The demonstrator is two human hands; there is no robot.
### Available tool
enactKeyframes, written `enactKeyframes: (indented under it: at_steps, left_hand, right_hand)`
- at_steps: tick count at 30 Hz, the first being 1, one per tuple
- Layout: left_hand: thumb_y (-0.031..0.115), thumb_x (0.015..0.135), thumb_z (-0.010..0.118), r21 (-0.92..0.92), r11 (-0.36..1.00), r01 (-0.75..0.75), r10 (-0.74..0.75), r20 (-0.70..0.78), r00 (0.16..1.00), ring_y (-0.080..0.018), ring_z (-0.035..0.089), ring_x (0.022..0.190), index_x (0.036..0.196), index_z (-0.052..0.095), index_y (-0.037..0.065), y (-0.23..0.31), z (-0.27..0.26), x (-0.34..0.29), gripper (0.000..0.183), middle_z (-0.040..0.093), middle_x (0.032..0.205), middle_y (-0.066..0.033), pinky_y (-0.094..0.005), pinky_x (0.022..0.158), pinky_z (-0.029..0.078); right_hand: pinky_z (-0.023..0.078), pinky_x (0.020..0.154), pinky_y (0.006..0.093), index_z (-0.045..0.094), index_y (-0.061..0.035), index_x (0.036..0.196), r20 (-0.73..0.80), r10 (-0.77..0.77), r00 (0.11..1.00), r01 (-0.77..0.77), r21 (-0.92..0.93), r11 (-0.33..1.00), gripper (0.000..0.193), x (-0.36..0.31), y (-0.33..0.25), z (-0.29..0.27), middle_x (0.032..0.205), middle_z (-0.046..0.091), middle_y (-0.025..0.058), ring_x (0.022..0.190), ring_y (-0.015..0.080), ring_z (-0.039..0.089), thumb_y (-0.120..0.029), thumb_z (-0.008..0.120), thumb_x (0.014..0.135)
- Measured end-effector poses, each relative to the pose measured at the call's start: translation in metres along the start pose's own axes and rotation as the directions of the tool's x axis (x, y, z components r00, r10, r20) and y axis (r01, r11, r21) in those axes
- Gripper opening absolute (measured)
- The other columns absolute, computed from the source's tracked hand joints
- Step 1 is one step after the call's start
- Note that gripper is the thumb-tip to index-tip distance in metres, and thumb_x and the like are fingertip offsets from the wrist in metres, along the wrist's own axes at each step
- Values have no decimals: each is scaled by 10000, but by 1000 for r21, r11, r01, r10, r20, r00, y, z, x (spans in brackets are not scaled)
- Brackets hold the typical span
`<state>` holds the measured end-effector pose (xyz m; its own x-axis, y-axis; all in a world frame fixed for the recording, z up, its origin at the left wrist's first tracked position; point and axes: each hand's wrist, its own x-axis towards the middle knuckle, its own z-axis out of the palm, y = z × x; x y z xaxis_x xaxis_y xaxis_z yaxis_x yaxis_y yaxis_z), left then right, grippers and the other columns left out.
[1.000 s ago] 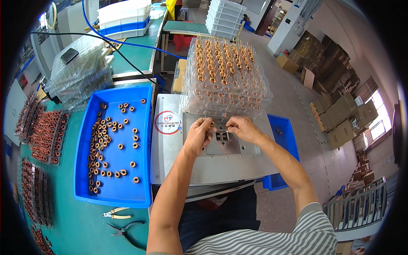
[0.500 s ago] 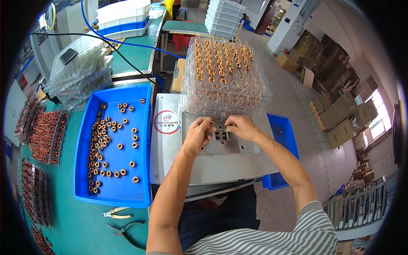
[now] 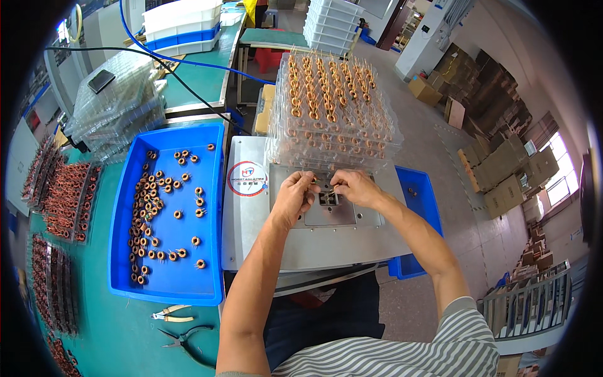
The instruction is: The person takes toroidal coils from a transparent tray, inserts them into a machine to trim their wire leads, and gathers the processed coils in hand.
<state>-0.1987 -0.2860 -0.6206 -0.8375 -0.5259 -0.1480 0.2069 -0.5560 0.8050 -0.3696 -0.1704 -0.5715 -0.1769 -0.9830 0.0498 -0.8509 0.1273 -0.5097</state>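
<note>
Both hands work above a small square opening (image 3: pixel 328 199) in the metal plate of a grey machine (image 3: pixel 295 248). My left hand (image 3: pixel 294 200) is closed, its fingertips pinching what looks like a copper-wound ring coil (image 3: pixel 314 180), mostly covered by the fingers. Opposite it, my right hand (image 3: pixel 355 188) has thumb and forefinger pressed together at the opening's upper right edge. Whatever those fingers pinch is too small to name, perhaps thin wire leads.
Left of the machine, a blue tray (image 3: pixel 213 251) holds many loose ring coils. Clear plastic trays (image 3: pixel 370 135) of coils stand stacked behind my hands. Cutters (image 3: pixel 173 314) and pliers (image 3: pixel 183 339) lie on the green table (image 3: pixel 119 339). Another blue bin (image 3: pixel 418 188) sits at the right.
My right hand has shifted slightly left, its fingertips closer to my left hand and the opening. My left hand stays nearly in place, still closed.
</note>
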Motion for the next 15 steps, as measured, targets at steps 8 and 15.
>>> enactKeyframes:
  at_steps: [8,15]
  left_hand:
    - [288,977,543,-3,1000,-2,2,6,1000,-82,499,534,1015,544,53,0,-1,1,238,617,772,-55,-199,397,300]
    - [285,970,555,-4,1000,-1,1,6,1000,-81,497,533,1012,547,53,-1,-2,1,236,619,776,-55,-196,395,306]
  right_hand:
    - [504,743,413,602,-1,918,82,-189,979,196,-100,975,120,8,4,-6,892,641,156,876,338,635,-31,638,807]
    - [505,750,422,598,2,923,108,-161,981,172,-102,980,121,8,0,-6,872,632,157,877,338,631,-26,632,811]
